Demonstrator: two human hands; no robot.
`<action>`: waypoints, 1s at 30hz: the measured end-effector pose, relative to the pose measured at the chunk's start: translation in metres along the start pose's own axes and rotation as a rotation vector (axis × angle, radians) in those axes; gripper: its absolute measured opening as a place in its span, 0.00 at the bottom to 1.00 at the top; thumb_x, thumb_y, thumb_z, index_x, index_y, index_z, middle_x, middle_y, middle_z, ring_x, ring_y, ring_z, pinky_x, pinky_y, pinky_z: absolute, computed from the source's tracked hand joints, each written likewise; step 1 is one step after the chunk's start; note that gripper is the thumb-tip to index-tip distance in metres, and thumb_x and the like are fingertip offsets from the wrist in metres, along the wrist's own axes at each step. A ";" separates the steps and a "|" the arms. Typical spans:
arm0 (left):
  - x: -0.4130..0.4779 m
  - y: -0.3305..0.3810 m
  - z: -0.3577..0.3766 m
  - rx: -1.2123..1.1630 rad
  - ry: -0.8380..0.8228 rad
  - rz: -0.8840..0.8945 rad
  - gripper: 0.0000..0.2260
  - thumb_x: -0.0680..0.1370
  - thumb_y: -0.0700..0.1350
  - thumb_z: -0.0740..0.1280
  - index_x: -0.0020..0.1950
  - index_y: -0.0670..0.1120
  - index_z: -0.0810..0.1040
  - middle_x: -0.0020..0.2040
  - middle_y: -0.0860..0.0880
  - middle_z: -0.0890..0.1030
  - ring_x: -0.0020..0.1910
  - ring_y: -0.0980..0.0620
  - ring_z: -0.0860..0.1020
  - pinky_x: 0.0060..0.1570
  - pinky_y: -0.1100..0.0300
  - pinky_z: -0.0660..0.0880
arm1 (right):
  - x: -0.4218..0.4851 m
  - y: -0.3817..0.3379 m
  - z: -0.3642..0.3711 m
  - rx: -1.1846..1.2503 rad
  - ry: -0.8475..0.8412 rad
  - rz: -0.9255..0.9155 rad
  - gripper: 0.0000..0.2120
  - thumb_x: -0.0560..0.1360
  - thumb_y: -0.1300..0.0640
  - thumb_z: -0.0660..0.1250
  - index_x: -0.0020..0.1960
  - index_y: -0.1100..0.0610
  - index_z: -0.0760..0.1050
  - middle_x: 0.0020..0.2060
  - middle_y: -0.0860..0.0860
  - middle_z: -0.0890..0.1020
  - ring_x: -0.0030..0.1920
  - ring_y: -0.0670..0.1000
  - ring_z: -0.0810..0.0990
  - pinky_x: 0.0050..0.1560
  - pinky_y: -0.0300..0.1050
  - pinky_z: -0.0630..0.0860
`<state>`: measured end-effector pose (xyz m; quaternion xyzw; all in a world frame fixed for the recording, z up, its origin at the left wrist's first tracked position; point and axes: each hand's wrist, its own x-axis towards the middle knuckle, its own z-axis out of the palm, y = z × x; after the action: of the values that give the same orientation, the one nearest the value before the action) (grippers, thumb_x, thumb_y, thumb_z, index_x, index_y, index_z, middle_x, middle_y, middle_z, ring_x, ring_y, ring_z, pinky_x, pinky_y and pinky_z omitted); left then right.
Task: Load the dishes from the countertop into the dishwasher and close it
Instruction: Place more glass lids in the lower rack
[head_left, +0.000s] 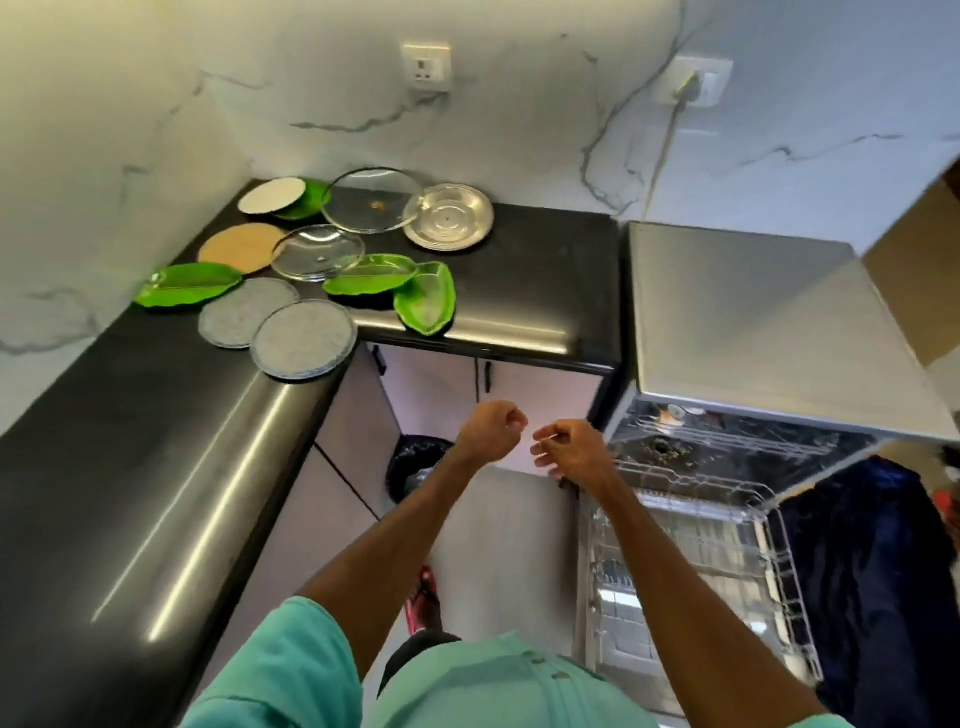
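Both hands up in mid-air between the corner and the machine, and neither is carrying a thing: the left hand (491, 431) is curled into a loose fist, fingers closed on nothing, while the right hand (569, 449) has its fingers half curled, empty too. The dishes sit ahead and to the left on the black tabletop (519, 291), well apart from both hands, so the left hand looks the nearer one for a reach. Closest to the edge is a grey speckled plate (305, 340), round and flat, overhanging the rim a touch, overlapping a second grey plate (244, 312) behind it. Green leaf-shaped dishes (426, 304) lie with their long axes at different angles. Further back, two glass lids (318, 253), a steel plate (448, 216) and a tan round plate (241, 247). The dishwasher (727, 467) stands open on the right, its lower rack (691, 571) pulled out and bare just below the right hand; loading has yet to start, I'd say
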<state>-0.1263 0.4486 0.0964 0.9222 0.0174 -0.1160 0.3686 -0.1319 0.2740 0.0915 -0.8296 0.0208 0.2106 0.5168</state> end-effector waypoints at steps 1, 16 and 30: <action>0.006 -0.011 -0.014 -0.020 0.025 -0.016 0.10 0.78 0.43 0.65 0.54 0.46 0.85 0.52 0.48 0.85 0.51 0.49 0.83 0.56 0.50 0.80 | 0.014 -0.009 0.011 0.010 0.003 0.003 0.04 0.80 0.62 0.66 0.51 0.60 0.80 0.42 0.56 0.87 0.39 0.53 0.87 0.37 0.44 0.82; 0.056 -0.145 -0.179 -0.086 0.281 -0.160 0.07 0.71 0.56 0.72 0.42 0.54 0.84 0.36 0.59 0.83 0.38 0.62 0.82 0.44 0.57 0.81 | 0.141 -0.131 0.127 0.088 0.111 -0.123 0.02 0.76 0.60 0.73 0.48 0.57 0.84 0.39 0.51 0.88 0.38 0.52 0.87 0.40 0.52 0.85; 0.179 -0.187 -0.236 -0.289 0.443 -0.321 0.06 0.73 0.52 0.72 0.45 0.51 0.83 0.41 0.55 0.84 0.42 0.57 0.82 0.47 0.56 0.81 | 0.273 -0.196 0.133 0.153 -0.007 -0.071 0.03 0.77 0.63 0.72 0.50 0.60 0.82 0.40 0.54 0.88 0.39 0.53 0.87 0.34 0.42 0.83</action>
<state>0.0731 0.7363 0.0947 0.8486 0.2591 0.0347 0.4599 0.1230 0.5303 0.1062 -0.7871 0.0055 0.1928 0.5859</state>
